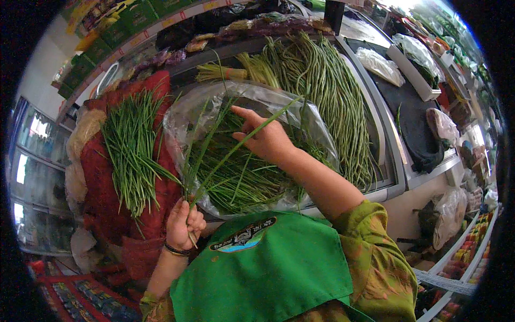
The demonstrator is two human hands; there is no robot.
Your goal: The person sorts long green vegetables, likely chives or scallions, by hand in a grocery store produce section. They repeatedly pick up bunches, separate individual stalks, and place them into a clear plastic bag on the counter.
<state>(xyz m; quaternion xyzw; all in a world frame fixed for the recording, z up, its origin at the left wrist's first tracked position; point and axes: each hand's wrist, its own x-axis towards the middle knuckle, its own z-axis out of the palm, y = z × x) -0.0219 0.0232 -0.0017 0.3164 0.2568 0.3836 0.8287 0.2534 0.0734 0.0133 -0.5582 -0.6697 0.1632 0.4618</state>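
My left hand (186, 226) grips the lower ends of a few long chive stalks (207, 141), which fan upward. One flat green blade crosses in front of my right hand (263, 133). That hand is raised over a clear plastic bag (177, 120), its index finger extended beside the held stalks and its thumb apart; the other fingers are partly hidden. Loose, tangled chives (241, 181) fill the open bag. To the left, a neater pile of chives (134, 149) lies on red mesh sacking (98, 197).
Yard-long beans (326, 92) spread behind and right of the bag, near tied bundles of pale green stems (221, 73). Metal display-case framing (382, 108) runs along the right. Green boxes (116, 34) line an upper shelf, and a red rack (76, 290) stands lower left.
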